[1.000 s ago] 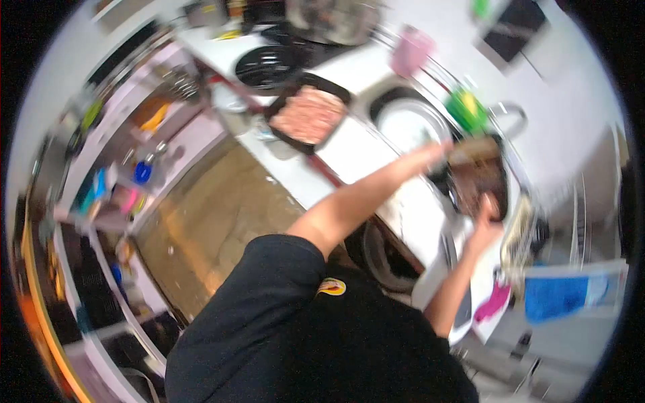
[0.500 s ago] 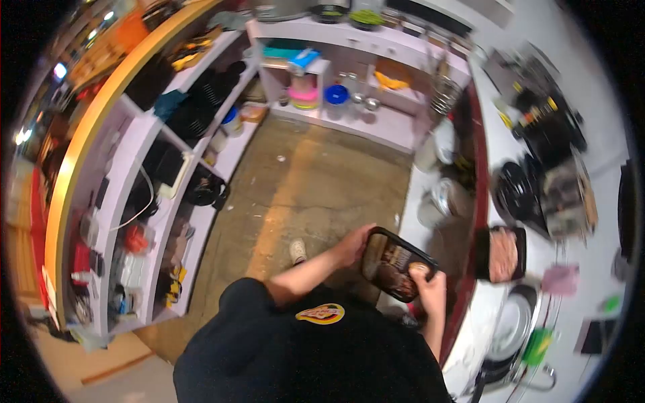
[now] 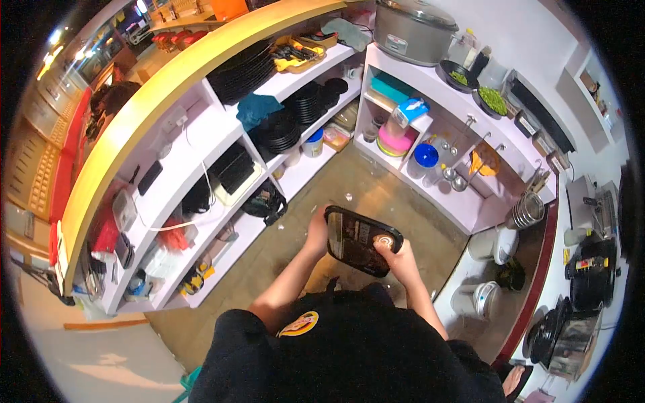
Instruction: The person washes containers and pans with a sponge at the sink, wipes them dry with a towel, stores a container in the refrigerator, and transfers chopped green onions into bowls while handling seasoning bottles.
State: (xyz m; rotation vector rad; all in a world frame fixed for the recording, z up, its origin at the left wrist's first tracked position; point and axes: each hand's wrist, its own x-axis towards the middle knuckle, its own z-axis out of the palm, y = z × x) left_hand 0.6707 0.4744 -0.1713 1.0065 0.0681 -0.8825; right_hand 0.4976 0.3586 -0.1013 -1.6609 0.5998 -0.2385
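Observation:
Between my two hands is a dark rectangular tray-like package (image 3: 359, 245) with rounded corners and a printed face, held tilted in front of my body. My left hand (image 3: 318, 228) is closed on its left edge, with most of the fingers hidden behind it. My right hand (image 3: 398, 258) grips the right end, its thumb lying on the printed face beside a round pale mark. Below the package is the brown floor.
Shelves on the left hold black plates (image 3: 274, 131) and bags. Ahead, a lilac shelf unit (image 3: 463, 209) carries a blue-lidded container (image 3: 425, 156), ladles and a large cooker (image 3: 413, 33). White buckets (image 3: 476, 299) stand low on the right, beside a counter with black pans (image 3: 547, 332).
The view has swung left from the sink and counter to the shelves. Both hands have carried the dark package away from the sink side, over the floor.

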